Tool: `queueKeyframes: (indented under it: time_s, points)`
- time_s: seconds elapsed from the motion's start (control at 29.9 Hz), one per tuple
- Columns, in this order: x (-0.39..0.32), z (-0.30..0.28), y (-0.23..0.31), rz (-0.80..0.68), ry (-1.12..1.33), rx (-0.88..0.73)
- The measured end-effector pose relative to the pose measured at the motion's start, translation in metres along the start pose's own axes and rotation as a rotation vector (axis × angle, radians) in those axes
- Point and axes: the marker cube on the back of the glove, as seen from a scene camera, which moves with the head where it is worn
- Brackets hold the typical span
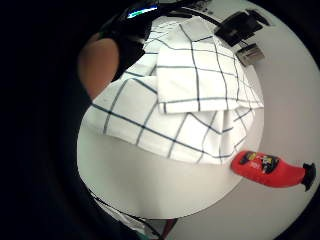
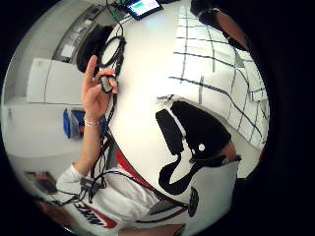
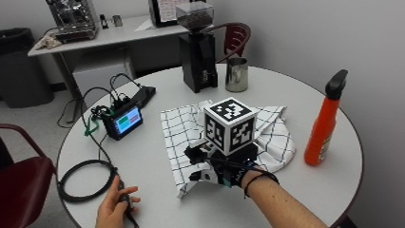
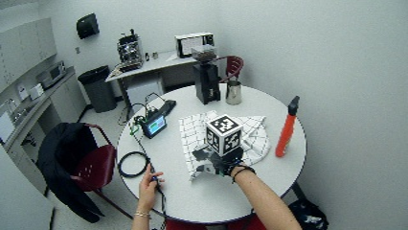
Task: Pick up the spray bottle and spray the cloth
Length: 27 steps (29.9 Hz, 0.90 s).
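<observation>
Nothing gripped yet: right hand [image 3: 223, 173] hovers over the near part of the cloth [image 3: 183, 128], but the marker rig hides the fingers, so I cannot tell whether they are spread or curled. Palm views show only the checked cloth below and the bottle [image 3: 323, 126] off to one side, nothing held against the palm. Cloth lies rumpled across the middle of the table [image 3: 303, 190]. Bottle stands upright near the table's right edge, just beside the cloth's right border, apart from the hand. Judged step: start of the reach, pickup not yet done. Next move calls for swinging the hand rightward and closing round the bottle's body below the black trigger head.
</observation>
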Motion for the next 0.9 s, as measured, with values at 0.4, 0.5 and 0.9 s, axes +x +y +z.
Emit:
queueKeyframes:
  time_s: [0.4, 0.5, 0.9]
  points:
    - [0.0015, -0.0007, -0.0017, 0.014, 0.007, -0.005]
    - [0.0010, -0.0008, -0.0024, 0.014, 0.009, -0.004]
    - [-0.0019, -0.0025, -0.0042, 0.019, -0.120, 0.036]
